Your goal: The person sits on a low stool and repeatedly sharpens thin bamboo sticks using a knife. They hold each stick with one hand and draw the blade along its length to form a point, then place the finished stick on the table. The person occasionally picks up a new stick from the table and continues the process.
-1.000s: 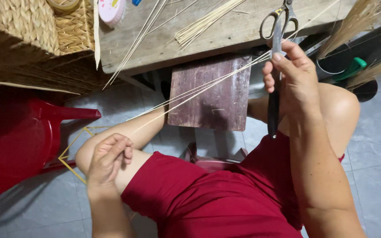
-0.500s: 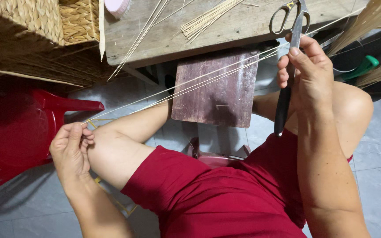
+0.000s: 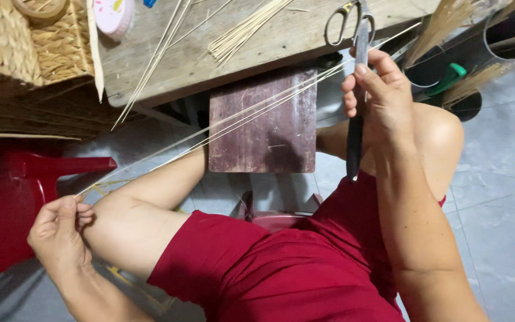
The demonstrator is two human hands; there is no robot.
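Below the workbench [image 3: 168, 71], the left hand [image 3: 61, 229] pinched thin strips [image 3: 210, 132] taut, so the right hand [image 3: 382, 98], fingers clenched around a knife [image 3: 354, 137], could work them.

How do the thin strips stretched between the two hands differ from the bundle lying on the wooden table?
The stretched strips are long, taut and held by the left hand and right hand; the bundle of sticks is shorter, loose and untouched on the wooden table. Both are pale and thin.
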